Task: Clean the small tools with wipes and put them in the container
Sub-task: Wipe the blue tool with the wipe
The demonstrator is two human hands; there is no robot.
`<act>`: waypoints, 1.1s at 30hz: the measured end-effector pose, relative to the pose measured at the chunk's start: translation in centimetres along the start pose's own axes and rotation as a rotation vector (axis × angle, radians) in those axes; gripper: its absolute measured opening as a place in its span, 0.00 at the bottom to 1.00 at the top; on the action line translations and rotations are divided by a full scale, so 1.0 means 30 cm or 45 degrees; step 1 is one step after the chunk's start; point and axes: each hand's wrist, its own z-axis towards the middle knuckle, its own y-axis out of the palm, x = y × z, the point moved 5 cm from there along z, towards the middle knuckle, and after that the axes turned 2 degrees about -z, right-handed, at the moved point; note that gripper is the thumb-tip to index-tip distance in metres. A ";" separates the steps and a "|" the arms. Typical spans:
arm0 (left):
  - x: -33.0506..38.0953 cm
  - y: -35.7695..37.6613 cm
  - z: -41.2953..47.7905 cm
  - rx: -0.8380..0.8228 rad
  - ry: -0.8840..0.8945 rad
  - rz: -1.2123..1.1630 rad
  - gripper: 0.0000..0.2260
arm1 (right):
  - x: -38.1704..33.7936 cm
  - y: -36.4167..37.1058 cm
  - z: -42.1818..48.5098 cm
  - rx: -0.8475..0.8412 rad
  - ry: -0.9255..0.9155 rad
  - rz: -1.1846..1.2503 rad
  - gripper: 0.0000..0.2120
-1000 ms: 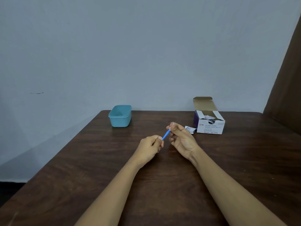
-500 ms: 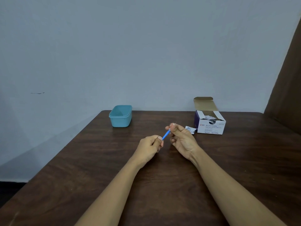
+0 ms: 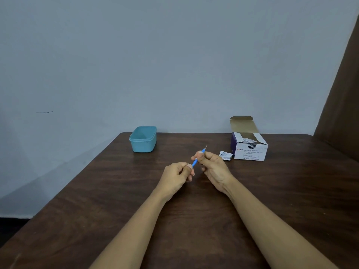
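Observation:
A thin blue tool (image 3: 194, 162) with a fine metal tip slants up to the right above the middle of the brown table (image 3: 108, 200). My left hand (image 3: 177, 176) pinches its lower end. My right hand (image 3: 212, 168) pinches its upper part, where a small pale wipe seems to be pressed under the fingers; the metal tip sticks out beyond them. The teal container (image 3: 143, 139) stands open at the table's far left edge, apart from both hands.
An open box of alcohol swabs (image 3: 249, 150) sits at the far right, its flap raised and sachets inside. A torn sachet (image 3: 225, 155) lies just left of it. A brown curtain hangs at the right edge.
My right hand has slid slightly down the tool, so the metal tip now shows beyond the fingers. My left hand has kept its hold and place.

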 end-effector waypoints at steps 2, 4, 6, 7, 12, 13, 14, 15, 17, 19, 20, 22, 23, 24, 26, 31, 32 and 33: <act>0.001 0.002 0.002 0.007 0.011 -0.015 0.13 | 0.005 -0.007 0.003 0.057 0.037 0.084 0.09; -0.003 0.005 0.004 0.001 0.020 -0.040 0.13 | 0.009 -0.014 0.004 0.122 0.068 0.177 0.07; -0.004 0.010 0.006 -0.013 0.025 -0.052 0.12 | 0.010 -0.021 0.004 0.172 0.088 0.228 0.05; -0.004 0.012 0.007 -0.019 0.032 -0.054 0.12 | 0.011 -0.023 0.004 0.193 0.098 0.245 0.05; 0.000 0.014 0.007 -0.025 0.049 -0.043 0.09 | 0.014 -0.021 0.006 0.250 0.113 0.259 0.07; -0.001 0.014 0.008 -0.027 0.049 -0.031 0.09 | 0.015 -0.021 0.006 0.249 0.118 0.266 0.07; -0.002 0.015 0.009 -0.032 0.047 -0.019 0.09 | 0.016 -0.021 0.007 0.247 0.125 0.276 0.07; -0.003 0.016 0.010 -0.039 0.045 -0.011 0.08 | 0.016 -0.022 0.007 0.245 0.133 0.287 0.07; -0.006 0.019 0.010 -0.056 0.039 -0.010 0.08 | 0.019 -0.026 0.009 0.246 0.147 0.318 0.06; -0.007 0.019 0.009 -0.067 0.039 -0.027 0.09 | 0.020 -0.029 0.012 0.260 0.145 0.354 0.04; -0.008 0.019 0.008 -0.068 0.039 -0.037 0.09 | 0.021 -0.030 0.013 0.267 0.142 0.371 0.03; -0.009 0.018 0.007 -0.069 0.039 -0.046 0.09 | 0.022 -0.032 0.014 0.283 0.141 0.385 0.02; -0.009 0.019 0.007 -0.070 0.037 -0.045 0.09 | 0.023 -0.032 0.014 0.295 0.143 0.387 0.02; -0.009 0.019 0.007 -0.072 0.036 -0.038 0.09 | 0.024 -0.034 0.013 0.310 0.146 0.392 0.01; -0.009 0.018 0.008 -0.071 0.037 -0.026 0.09 | 0.024 -0.034 0.011 0.335 0.143 0.396 0.01; -0.006 0.016 0.001 -0.066 0.035 -0.031 0.07 | 0.017 -0.027 0.011 0.304 0.082 0.209 0.07; -0.007 0.015 0.001 -0.065 0.032 -0.033 0.07 | 0.015 -0.023 0.011 0.283 0.076 0.161 0.09; -0.010 0.013 0.001 -0.064 0.029 -0.039 0.07 | 0.013 -0.021 0.011 0.264 0.076 0.125 0.09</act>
